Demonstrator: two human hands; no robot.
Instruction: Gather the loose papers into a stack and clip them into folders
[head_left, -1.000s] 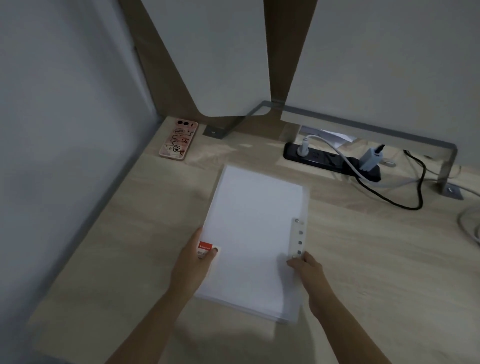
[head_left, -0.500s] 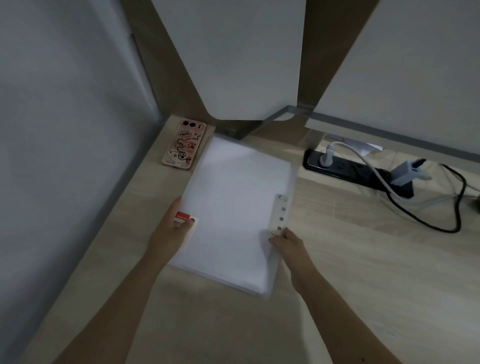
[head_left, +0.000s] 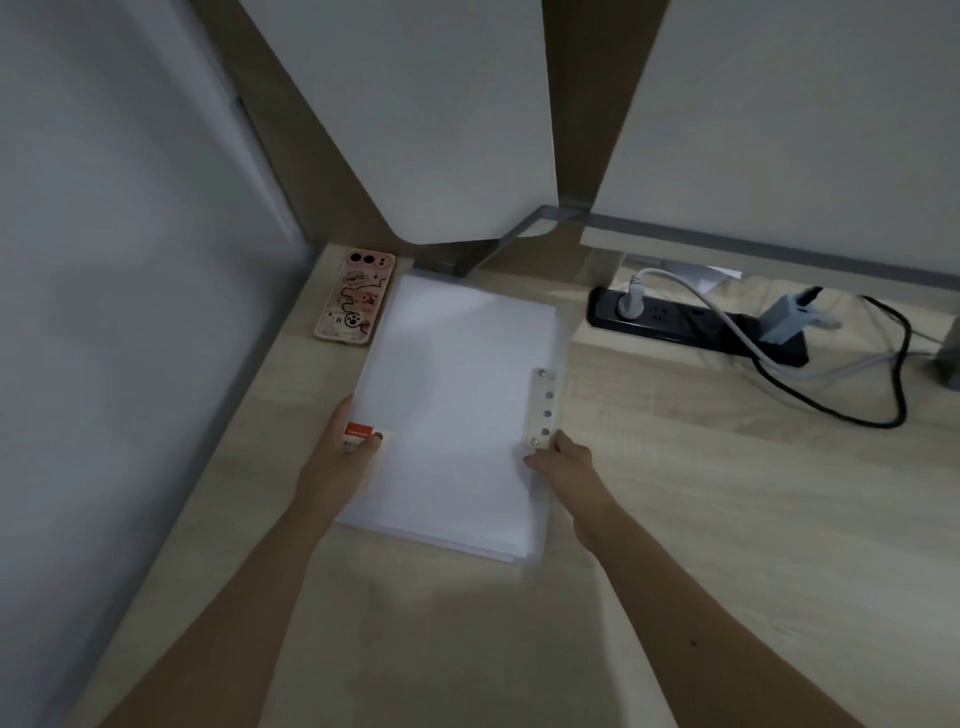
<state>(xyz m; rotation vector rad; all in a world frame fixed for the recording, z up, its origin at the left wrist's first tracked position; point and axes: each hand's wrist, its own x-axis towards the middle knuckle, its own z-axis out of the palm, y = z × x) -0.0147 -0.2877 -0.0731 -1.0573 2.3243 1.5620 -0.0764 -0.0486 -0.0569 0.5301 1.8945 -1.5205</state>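
The room is dim, with a flat, greyish cast over everything. The brightest patch is the white stack of papers (head_left: 457, 415), which catches a soft glow near its far end; no hard glare shows anywhere. Shadow pools on the desk (head_left: 753, 519) at the near edge, under the forearms, and along the grey wall (head_left: 130, 312) on the left, which darkens toward the lower corner. The picture is soft throughout, with fine detail smeared, and the phone (head_left: 356, 296) print is only roughly legible. Straight edges of the panels (head_left: 441, 104) above lean and bow outward, the wide lens stretching the corners.
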